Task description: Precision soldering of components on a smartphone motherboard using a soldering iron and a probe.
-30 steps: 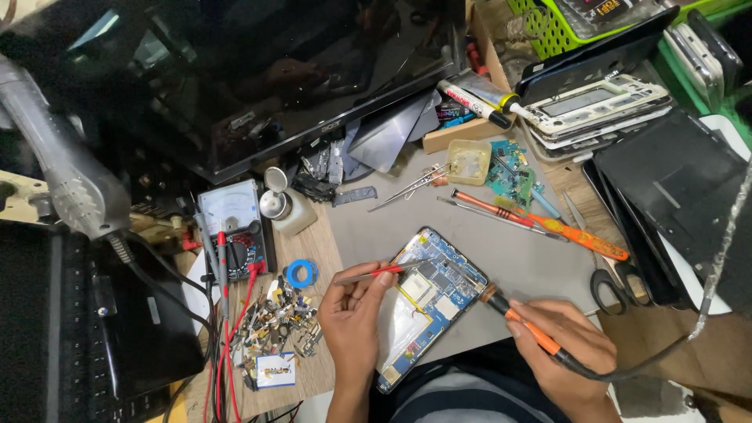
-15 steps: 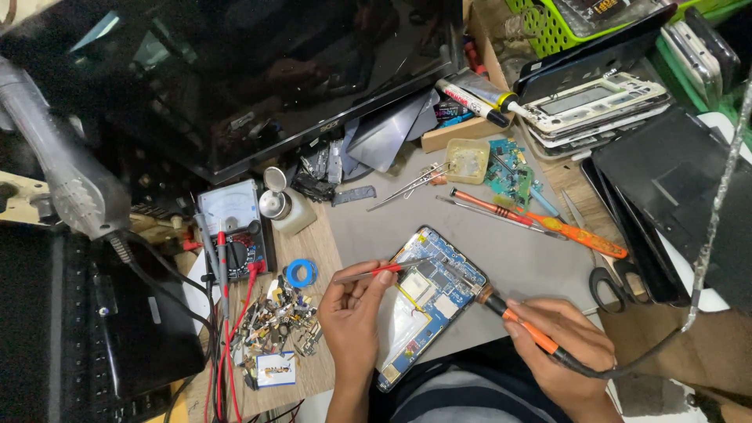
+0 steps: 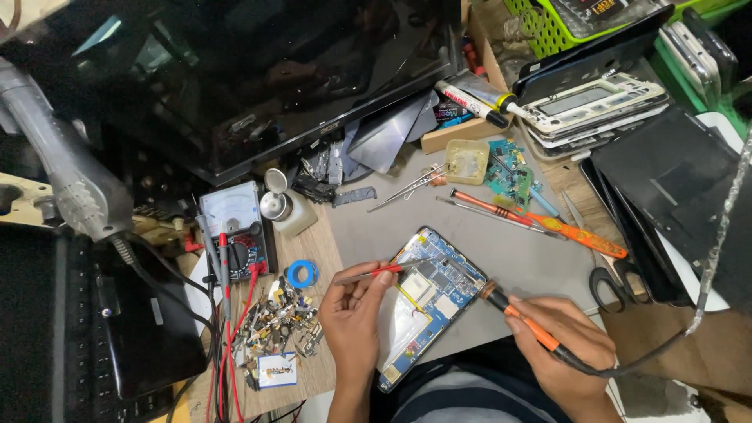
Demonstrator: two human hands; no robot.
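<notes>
Phone [image 3: 431,301] lies opened on my bench [image 3: 517,251], board bare, my left grip [image 3: 352,313] pinching a red probe [image 3: 376,272], right grip [image 3: 560,345] clenching the iron [image 3: 521,317] at its edge; work looks midway.

Wooden bench [image 3: 313,243]: grey mat [image 3: 517,251], multimeter [image 3: 235,231], scissors [image 3: 619,278], loose parts [image 3: 282,329]

We are at a phone fixing bench. We see an opened phone [image 3: 427,305], a soldering iron [image 3: 526,321], a test meter [image 3: 235,227], screwdrivers [image 3: 540,221], and heaps of tiny parts [image 3: 278,329].
</notes>
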